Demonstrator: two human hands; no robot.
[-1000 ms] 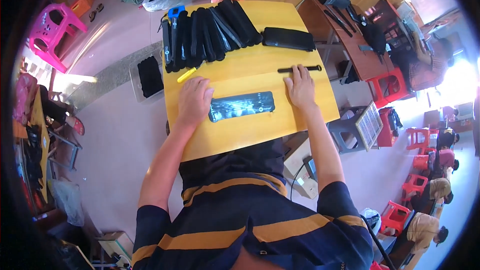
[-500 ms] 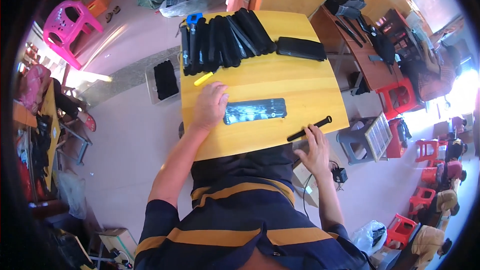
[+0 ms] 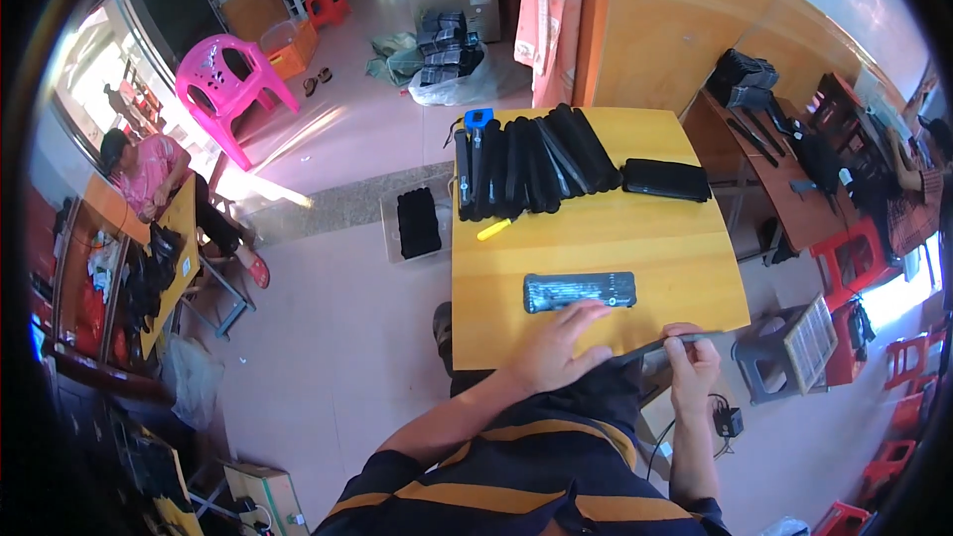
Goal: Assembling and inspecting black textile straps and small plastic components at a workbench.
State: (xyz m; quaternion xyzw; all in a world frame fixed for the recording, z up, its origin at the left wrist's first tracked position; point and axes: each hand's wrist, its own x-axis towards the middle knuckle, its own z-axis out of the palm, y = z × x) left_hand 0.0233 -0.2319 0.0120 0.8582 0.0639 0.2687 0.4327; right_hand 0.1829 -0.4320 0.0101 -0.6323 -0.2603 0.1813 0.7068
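My right hand [image 3: 692, 369] pinches a thin black strap [image 3: 650, 348] over the front right edge of the yellow table [image 3: 496, 328]. The strap points left toward my left hand [image 3: 558, 347], which is open with thumb and fingers apart. Whether the left thumb touches the strap's end, I cannot tell. Just beyond the left fingers lies a flat, shiny dark packet [image 3: 571, 288] with pale streaks. Farther back, several bundles of black straps [image 3: 536, 159] lie side by side.
A yellow-handled tool [image 3: 493, 230] lies before the bundles, a blue tape measure [image 3: 478, 119] behind them. A black pouch-like stack [image 3: 667, 180] sits at the right. Left of the table is a bin of black material [image 3: 419, 223]; a grey stool [image 3: 774, 362] stands right. Another person [image 3: 159, 179] sits far left.
My head view has shifted, so the table appears lower and farther right. My right hand has lifted the strap off the table. The left hand has moved right, from beside the packet toward the strap.
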